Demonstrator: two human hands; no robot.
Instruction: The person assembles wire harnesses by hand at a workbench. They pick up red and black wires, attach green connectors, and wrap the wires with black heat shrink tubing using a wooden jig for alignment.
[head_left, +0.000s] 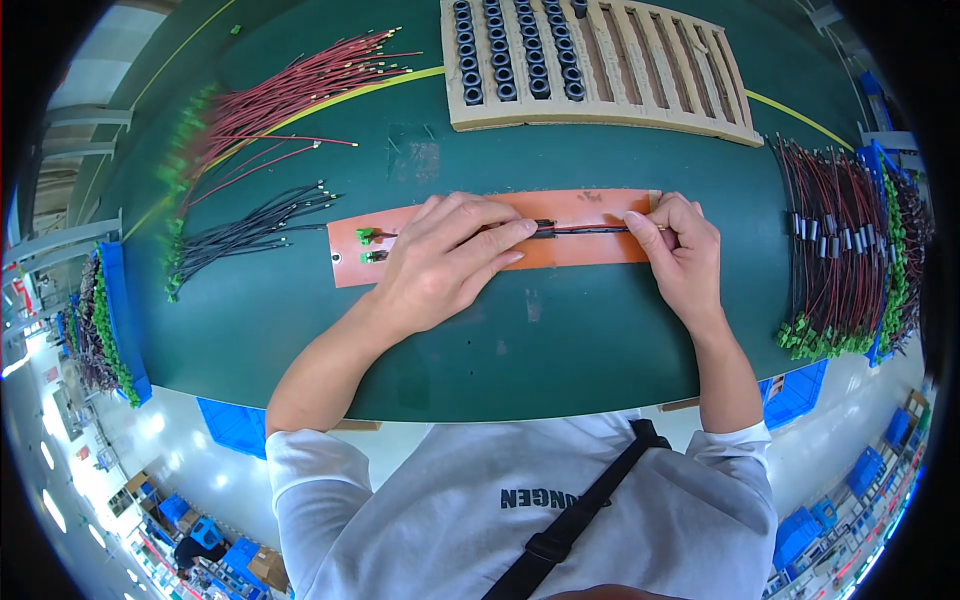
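– Orange board (590, 252) on the green surface (600, 340) is the landmark, ok? So where's the wire bit and how far along is it

– Red and black wires (590, 230) lie along the middle of the board, with a dark sleeve (543, 228) near the board's centre, can't tell if it's around them or just on top. I'd call this one partway, since I can't see whether the sleeve is fully placed. Loose black wires (255, 230) sit left of the board and loose red wires (300, 85) beyond its far left corner, so plenty left imo. Sleeved bundles (835, 240) off the board's right end look done to me. Past its far edge there's a cardboard tray (600, 116) with rows of black tubes (501, 58)

– Which way does it point

– Long axis goes left to right, pretty much parallel to the board's long edges. Green connectors (366, 236) sit at the board's left end, but the left hand (440, 245) hides the stretch between, so can't swear it's all one piece

– And grip-wise

– Left is half curled over the board's middle, fingertips at the sleeve, can't tell if it's really gripping. Right hand (685, 245) has thumb and finger pinched together on the wires near the board's right end
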